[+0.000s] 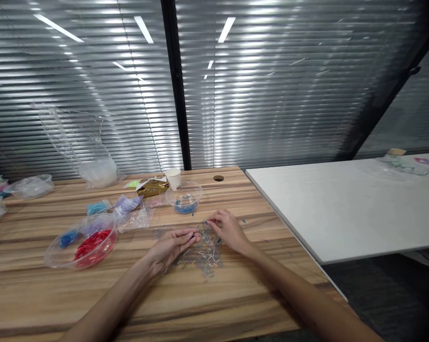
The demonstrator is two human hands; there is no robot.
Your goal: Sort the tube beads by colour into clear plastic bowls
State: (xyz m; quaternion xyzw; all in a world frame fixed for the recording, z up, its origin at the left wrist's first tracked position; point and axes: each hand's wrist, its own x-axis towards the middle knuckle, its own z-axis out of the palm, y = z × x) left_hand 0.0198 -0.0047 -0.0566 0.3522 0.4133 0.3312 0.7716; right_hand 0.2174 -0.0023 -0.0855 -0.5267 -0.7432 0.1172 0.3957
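Over a loose pile of short, thin clear and bluish tube pieces point(205, 256) on the wooden table, both hands work close together. My left hand point(172, 247) is at the pile's left side, its fingers together and thumb pressed in on a small dark-blue piece. My right hand point(228, 230) is at the pile's upper right, thumb and fingertips pinched; whatever is between them is too small to make out. Just beyond the hands stands a clear round bowl point(201, 191) with blue pieces point(186, 205) inside. A few stray blue pieces lie around the pile.
A clear bowl point(49, 260) of red and blue pieces stands at left. Behind it are small plastic bags point(127, 204), a gold packet point(153, 186), a paper cup point(173, 179) and a large clear bag point(98, 171). A white table point(307, 209) adjoins at right.
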